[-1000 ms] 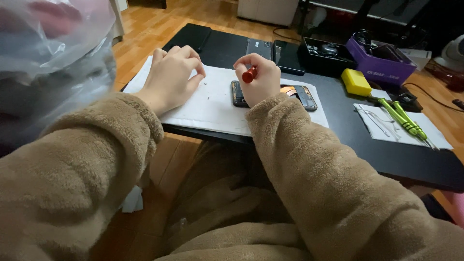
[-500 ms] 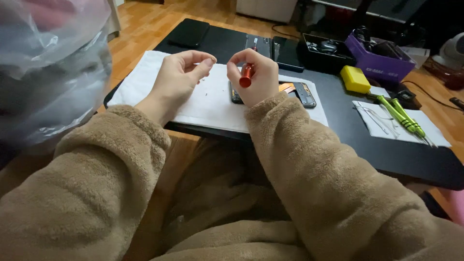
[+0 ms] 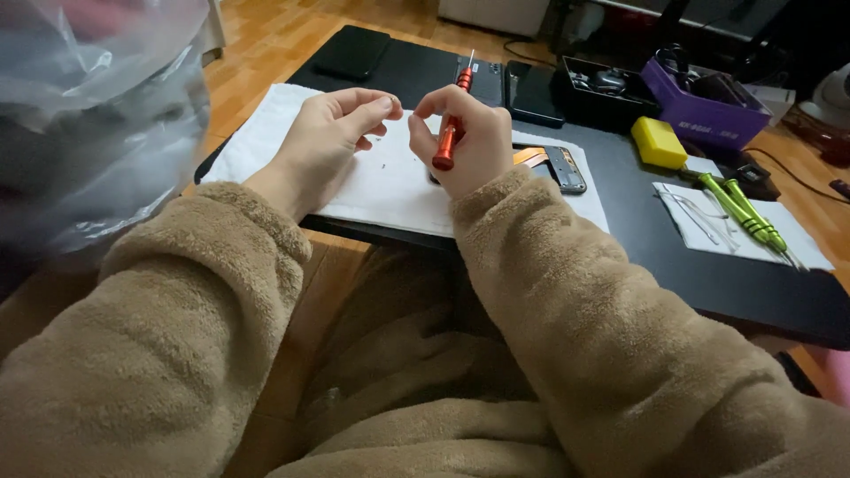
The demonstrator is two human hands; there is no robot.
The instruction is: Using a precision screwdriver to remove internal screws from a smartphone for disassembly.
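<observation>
My right hand (image 3: 474,142) is raised above the white sheet (image 3: 390,177) and grips a small red screwdriver (image 3: 450,133), its thin tip pointing up and away. My left hand (image 3: 332,137) hovers just left of it, thumb and forefinger pinched together close to the right hand's fingers; whether something tiny sits between them I cannot tell. Behind my right hand lies an opened phone (image 3: 562,168) with an orange part, partly hidden by the hand. Both hands are lifted clear of the sheet. A few tiny dark specks lie on the sheet below them.
The black table (image 3: 673,257) carries two green screwdrivers (image 3: 744,212) on a white paper, a yellow block (image 3: 660,142), a purple box (image 3: 708,106), a black tray (image 3: 602,88) and dark flat devices (image 3: 354,53). A clear plastic bag (image 3: 88,115) bulges at the left.
Both hands rose off the sheet and came together. The red screwdriver turned from lying low in my right hand to standing tip-up, and my left hand went from flat to pinched.
</observation>
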